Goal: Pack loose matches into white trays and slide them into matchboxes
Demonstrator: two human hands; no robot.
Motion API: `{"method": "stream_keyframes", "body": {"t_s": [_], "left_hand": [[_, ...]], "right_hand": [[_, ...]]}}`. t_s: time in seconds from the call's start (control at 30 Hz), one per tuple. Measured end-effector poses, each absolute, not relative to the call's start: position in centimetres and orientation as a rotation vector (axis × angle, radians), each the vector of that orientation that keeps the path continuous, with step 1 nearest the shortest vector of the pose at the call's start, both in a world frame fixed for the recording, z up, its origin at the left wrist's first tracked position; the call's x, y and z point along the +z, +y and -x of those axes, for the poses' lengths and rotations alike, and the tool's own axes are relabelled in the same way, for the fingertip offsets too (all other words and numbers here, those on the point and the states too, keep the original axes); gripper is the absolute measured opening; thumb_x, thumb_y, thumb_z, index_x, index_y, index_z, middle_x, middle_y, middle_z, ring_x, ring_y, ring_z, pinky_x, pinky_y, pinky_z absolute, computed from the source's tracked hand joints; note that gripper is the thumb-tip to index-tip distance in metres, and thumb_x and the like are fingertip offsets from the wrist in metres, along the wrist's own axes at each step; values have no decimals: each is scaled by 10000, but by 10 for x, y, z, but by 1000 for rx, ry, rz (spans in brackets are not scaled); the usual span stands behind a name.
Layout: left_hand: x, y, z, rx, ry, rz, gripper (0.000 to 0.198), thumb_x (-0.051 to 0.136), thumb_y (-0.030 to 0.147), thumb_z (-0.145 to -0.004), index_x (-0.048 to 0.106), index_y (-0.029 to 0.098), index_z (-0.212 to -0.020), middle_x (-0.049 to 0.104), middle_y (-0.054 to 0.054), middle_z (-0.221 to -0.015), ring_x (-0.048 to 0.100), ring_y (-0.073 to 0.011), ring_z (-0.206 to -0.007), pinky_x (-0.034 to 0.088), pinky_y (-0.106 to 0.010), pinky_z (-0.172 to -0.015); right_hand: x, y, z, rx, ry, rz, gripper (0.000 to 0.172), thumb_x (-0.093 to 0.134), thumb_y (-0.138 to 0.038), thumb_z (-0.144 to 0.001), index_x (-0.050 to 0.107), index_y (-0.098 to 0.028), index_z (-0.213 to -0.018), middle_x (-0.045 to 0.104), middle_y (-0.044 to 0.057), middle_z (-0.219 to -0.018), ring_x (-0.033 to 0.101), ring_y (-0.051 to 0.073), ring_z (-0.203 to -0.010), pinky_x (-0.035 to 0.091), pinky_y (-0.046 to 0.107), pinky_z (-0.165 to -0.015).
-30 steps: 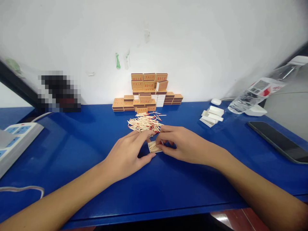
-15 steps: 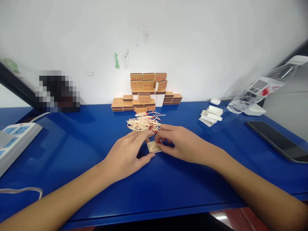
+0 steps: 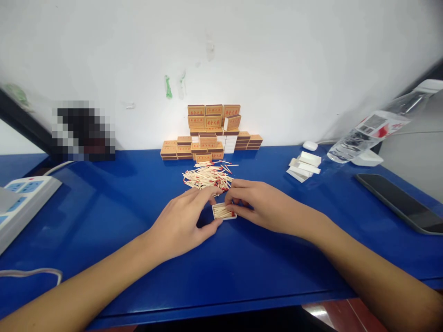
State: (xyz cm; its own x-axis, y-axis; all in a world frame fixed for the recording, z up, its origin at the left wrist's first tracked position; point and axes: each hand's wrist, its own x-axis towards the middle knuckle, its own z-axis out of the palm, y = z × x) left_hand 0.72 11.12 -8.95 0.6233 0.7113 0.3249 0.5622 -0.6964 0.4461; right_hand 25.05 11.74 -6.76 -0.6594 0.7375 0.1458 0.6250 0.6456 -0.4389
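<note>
1. Table [image 3: 104,207]: blue top, nearest edge at the bottom of the view, both forearms lying across it.
2. Left hand [image 3: 183,221]: thumb and forefinger closed on the left end of the match tray [image 3: 224,211], the other fingers curled beside it.
3. Right hand [image 3: 266,205]: fingertips drawn together on the tray's right end, thumb along its near rim (whether a match is pinched under them cannot be told).
4. Match tray: small, white, open, flat on the table between the two hands, with sticks lying lengthwise in it. Handling note, as a judgement: hold both ends steady, keep the sticks parallel and the heads turned one way, and press them level so none rides above the rim.
5. Loose matches [image 3: 207,177]: red-tipped heap just beyond the fingertips.
6. Power strip [image 3: 20,203]: far left.
7. Phone [image 3: 401,203]: far right, face up.
8. White trays [image 3: 304,167]: small stack right of centre.
9. Matchboxes [image 3: 211,133]: brown, stacked against the wall.
10. Water bottle [image 3: 367,131]: lying tilted at the right rear.
</note>
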Motion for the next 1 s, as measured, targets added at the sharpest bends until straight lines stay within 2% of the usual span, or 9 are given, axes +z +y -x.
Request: {"method": "stream_keyframes", "body": {"t_s": [0.13,0.3,0.47,0.57,0.7,0.8,1.0], "left_hand": [[-88,111,-8,682,1033,-2529,553,729,275,-918,478,283,-1411,715,-13,-1149,687,-238,-1054,577,-398,-888],[-87,109,-8,658,1055,-2520,573,744,292,-908,484,293,-1420,719,-14,-1145,693,-239,-1029,578,-407,-891],[-87,107,-8,618,1110,-2541,595,760,338,-898,495,268,-1426,714,-30,-1154,694,-246,-1007,581,-431,-907],[-87,107,-9,649,1121,-2574,497,751,366,-900,575,230,-1344,708,-52,-1124,686,-255,-1010,579,-430,-895],[-87,106,-9,644,1140,-2634,284,714,397,-922,676,210,-1132,690,-64,-1063,675,-261,-984,563,-412,-822],[-87,106,-9,630,1147,-2634,256,701,418,-927,682,212,-1079,674,-54,-1003,668,-252,-927,544,-398,-770],[-87,105,-11,624,1137,-2612,264,698,417,-928,669,205,-1083,667,-52,-1014,663,-256,-942,536,-409,-787]], "right_hand": [[-64,117,-252,497,-2520,1078,106,605,-119,-970,684,-189,-956,643,32,-975,582,138,-772,425,270,-686],[-66,127,-260,286,-2372,1223,113,597,-179,-982,697,-191,-930,642,30,-867,578,159,-765,420,287,-694],[-75,142,-269,193,-2269,1392,107,621,-197,-926,728,-193,-916,664,28,-841,564,156,-721,408,300,-672],[-75,150,-270,259,-2167,1518,129,629,-244,-900,746,-195,-880,692,31,-817,573,159,-705,404,304,-650],[-71,165,-267,402,-2178,1615,177,657,-324,-872,776,-193,-867,729,38,-811,595,162,-694,410,313,-635],[-71,175,-261,440,-2221,1604,225,680,-388,-858,777,-186,-842,735,45,-809,593,159,-681,412,313,-625],[-71,176,-254,386,-2279,1654,99,684,-260,-789,751,-188,-800,734,37,-814,611,163,-705,424,309,-649]]}}
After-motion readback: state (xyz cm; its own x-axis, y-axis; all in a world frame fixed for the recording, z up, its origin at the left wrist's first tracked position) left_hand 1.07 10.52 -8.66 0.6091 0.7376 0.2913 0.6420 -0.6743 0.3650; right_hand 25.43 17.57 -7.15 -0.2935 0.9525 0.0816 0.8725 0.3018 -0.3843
